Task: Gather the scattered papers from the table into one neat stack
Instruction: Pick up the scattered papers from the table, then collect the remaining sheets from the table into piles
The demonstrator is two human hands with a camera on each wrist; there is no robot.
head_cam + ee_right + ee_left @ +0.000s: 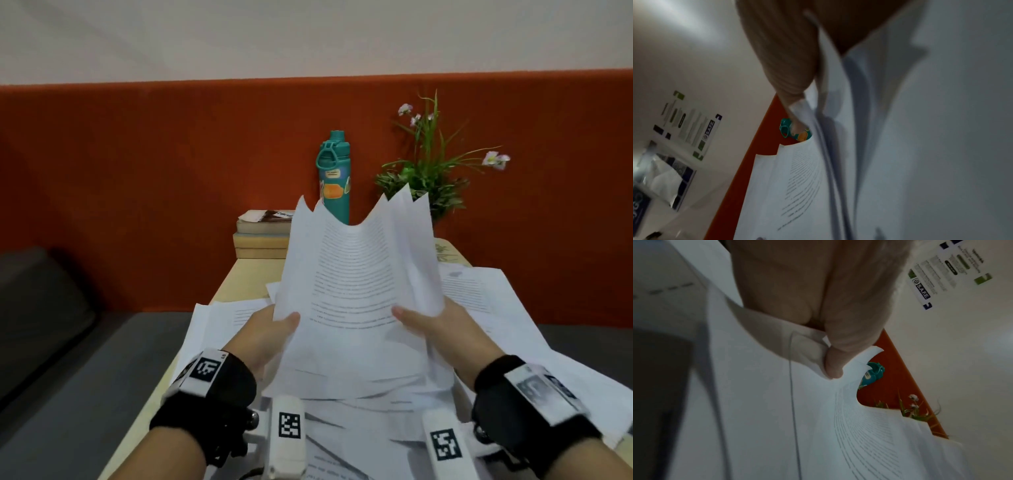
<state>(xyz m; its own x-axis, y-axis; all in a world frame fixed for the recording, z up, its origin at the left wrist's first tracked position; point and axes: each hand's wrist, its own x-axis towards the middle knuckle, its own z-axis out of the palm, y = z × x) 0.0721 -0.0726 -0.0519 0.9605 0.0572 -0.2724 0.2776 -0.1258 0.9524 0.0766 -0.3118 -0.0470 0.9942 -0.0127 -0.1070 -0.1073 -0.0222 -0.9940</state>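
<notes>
Both hands, the left hand and right hand, are pinching a floppy, sagging sheaf of printed papers by its side edges; it is likely light and slippery.

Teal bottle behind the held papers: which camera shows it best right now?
The head view. There the teal bottle stands upright against the orange wall, only its base hidden behind the held papers. The left wrist view shows only the cap and a bit of label past the sheets' edge; the right wrist view likewise, partly behind the thumb.
</notes>
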